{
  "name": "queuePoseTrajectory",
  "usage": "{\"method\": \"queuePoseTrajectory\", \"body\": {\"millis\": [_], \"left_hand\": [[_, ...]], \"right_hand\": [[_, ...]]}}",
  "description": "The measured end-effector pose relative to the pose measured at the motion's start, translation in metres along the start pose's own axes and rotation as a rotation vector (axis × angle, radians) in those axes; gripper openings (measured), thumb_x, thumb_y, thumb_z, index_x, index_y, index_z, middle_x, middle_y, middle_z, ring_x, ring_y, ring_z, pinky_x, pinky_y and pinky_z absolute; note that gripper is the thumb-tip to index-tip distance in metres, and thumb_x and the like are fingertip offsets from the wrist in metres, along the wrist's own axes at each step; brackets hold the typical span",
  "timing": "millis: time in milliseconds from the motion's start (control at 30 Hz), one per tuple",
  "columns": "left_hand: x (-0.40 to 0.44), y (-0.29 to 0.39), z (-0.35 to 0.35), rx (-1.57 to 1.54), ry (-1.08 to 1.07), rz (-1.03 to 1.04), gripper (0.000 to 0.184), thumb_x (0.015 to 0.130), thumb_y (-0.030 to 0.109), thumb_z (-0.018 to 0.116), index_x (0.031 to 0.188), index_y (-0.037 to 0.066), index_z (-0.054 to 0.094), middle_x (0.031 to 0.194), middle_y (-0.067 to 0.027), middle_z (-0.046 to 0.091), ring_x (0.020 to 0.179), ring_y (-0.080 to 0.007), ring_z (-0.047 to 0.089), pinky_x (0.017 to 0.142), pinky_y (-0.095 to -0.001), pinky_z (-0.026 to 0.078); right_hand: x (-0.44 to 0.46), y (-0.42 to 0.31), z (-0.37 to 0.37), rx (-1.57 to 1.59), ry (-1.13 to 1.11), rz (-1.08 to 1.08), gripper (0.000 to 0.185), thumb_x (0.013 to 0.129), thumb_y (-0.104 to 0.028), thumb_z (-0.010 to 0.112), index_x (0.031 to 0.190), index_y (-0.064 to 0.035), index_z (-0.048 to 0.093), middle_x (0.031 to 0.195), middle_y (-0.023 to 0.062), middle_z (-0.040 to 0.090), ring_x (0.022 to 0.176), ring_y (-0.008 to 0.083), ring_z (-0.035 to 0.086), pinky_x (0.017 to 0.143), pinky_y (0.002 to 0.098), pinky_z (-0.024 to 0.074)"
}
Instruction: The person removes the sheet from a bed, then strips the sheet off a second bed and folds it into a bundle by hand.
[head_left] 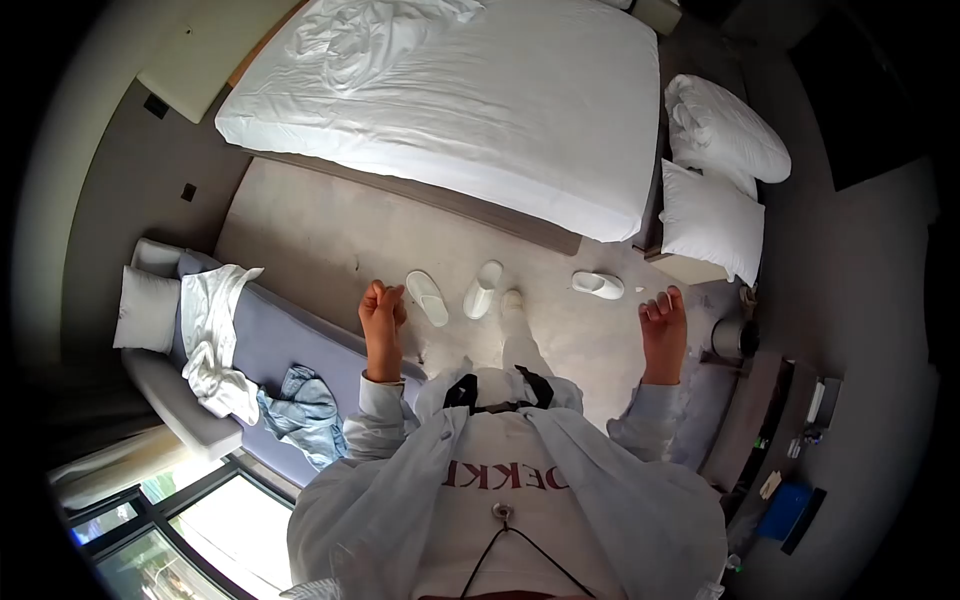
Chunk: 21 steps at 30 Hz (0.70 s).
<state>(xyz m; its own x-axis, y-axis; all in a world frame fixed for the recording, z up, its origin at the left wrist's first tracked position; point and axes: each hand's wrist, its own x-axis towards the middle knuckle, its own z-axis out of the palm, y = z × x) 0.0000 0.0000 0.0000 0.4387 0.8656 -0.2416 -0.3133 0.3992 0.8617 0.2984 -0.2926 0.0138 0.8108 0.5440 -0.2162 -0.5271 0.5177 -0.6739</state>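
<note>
My left hand is raised in front of me on the left, its fingers curled into a fist with nothing visible in it. On the right, my right hand is held up with its fingers bent in toward the palm, and no object shows in it. Both hands are in the air, apart from everything around them. Below and between them, white slippers lie on the pale floor, one pointing sideways nearer my right hand. My light shirt hangs unbuttoned over a white top with red letters.
A bed with a rumpled white sheet stands ahead. Pillows and a bundled duvet lie right of it. At left, a sofa carries a white cloth and a denim garment. A bin stands at right.
</note>
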Motion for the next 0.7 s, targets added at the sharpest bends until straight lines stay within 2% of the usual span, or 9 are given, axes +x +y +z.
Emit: {"method": "queuePoseTrajectory", "body": {"millis": [67,100,167,233,300,333,467,567,700], "left_hand": [[-0.007,0.022,-0.001,-0.002,0.101,0.008,0.026,0.08,0.001,0.053,0.064,0.013,0.036,0.05,0.005,0.033,0.04,-0.0044,0.028,0.038,-0.0212,0.022],[0.046,-0.013,0.062,-0.059,0.156,-0.069,0.026,0.08,0.001,0.053,0.064,0.013,0.036,0.05,0.005,0.033,0.04,-0.0044,0.028,0.038,-0.0212,0.022],[0.06,0.004,0.074,-0.071,0.274,-0.092,0.026,0.079,0.001,0.054,0.064,0.013,0.036,0.051,0.0052,0.034,0.041,-0.0042,0.029,0.038,-0.021,0.023],[0.116,0.031,0.078,-0.088,0.257,-0.02,0.017,0.08,0.004,0.053,0.071,0.012,0.042,0.058,0.0034,0.042,0.048,-0.0055,0.039,0.044,-0.0208,0.031],[0.122,0.036,0.081,-0.111,0.383,0.022,0.006,0.082,0.008,0.052,0.082,0.011,0.047,0.071,0.0012,0.049,0.06,-0.0076,0.048,0.055,-0.0222,0.039],[0.132,0.031,0.067,-0.092,0.394,-0.017,0.013,0.082,0.013,0.053,0.094,0.011,0.05,0.087,-0.0013,0.054,0.077,-0.0122,0.054,0.069,-0.0261,0.042],[0.19,0.037,0.034,-0.143,0.468,-0.054,0.024,0.08,0.019,0.057,0.101,0.012,0.05,0.102,-0.0039,0.054,0.091,-0.019,0.054,0.078,-0.0298,0.041],[0.243,0.049,-0.005,-0.184,0.496,-0.042,0.023,0.08,0.019,0.057,0.101,0.012,0.05,0.101,-0.0044,0.055,0.09,-0.0187,0.055,0.079,-0.0302,0.04],[0.352,0.079,-0.059,-0.153,0.477,-0.025,0.021,0.082,0.02,0.054,0.101,0.011,0.05,0.097,-0.005,0.057,0.088,-0.0177,0.056,0.077,-0.0291,0.043]], "right_hand": [[0.02,0.009,0.043,0.113,-0.06,0.095,0.025,0.072,0.0,0.046,0.094,-0.0096,0.049,0.068,-0.0024,0.037,0.059,0.0101,0.038,0.069,0.0273,0.0415],[0.109,-0.028,0.058,0.0,-0.076,0.139,0.027,0.071,0.002,0.044,0.095,-0.0084,0.049,0.068,-0.0021,0.037,0.059,0.0101,0.038,0.069,0.0272,0.0406],[0.149,0.001,0.082,-0.045,-0.13,0.282,0.027,0.07,0.001,0.044,0.096,-0.0073,0.048,0.068,-0.0017,0.037,0.06,0.0101,0.037,0.068,0.0271,0.0398],[0.222,0.034,0.134,-0.07,-0.279,0.318,0.026,0.071,0.001,0.045,0.096,-0.0069,0.048,0.067,-0.0017,0.036,0.059,0.0104,0.036,0.067,0.0267,0.0387],[0.238,0.058,0.15,-0.064,-0.226,0.437,0.028,0.07,0.003,0.044,0.096,-0.0069,0.048,0.066,-0.001,0.04,0.06,0.0112,0.041,0.068,0.0275,0.041],[0.254,0.072,0.156,0.002,-0.197,0.542,0.03,0.069,0.004,0.043,0.096,-0.0069,0.048,0.067,-0.0002,0.043,0.061,0.012,0.044,0.069,0.0284,0.0424],[0.31,0.121,0.197,0.043,-0.198,0.73,0.032,0.067,0.008,0.043,0.095,-0.0067,0.049,0.073,0.0028,0.05,0.068,0.0155,0.051,0.073,0.0302,0.0469],[0.337,0.153,0.243,0.022,-0.098,0.835,0.025,0.072,0.01,0.047,0.093,-0.0036,0.05,0.084,0.008,0.052,0.082,0.0207,0.052,0.079,0.0313,0.0467],[0.405,0.206,0.305,0.003,-0.06,0.68,0.028,0.075,0.002,0.051,0.102,-0.0033,0.048,0.098,0.0118,0.05,0.096,0.0258,0.05,0.089,0.0361,0.0454]]}}
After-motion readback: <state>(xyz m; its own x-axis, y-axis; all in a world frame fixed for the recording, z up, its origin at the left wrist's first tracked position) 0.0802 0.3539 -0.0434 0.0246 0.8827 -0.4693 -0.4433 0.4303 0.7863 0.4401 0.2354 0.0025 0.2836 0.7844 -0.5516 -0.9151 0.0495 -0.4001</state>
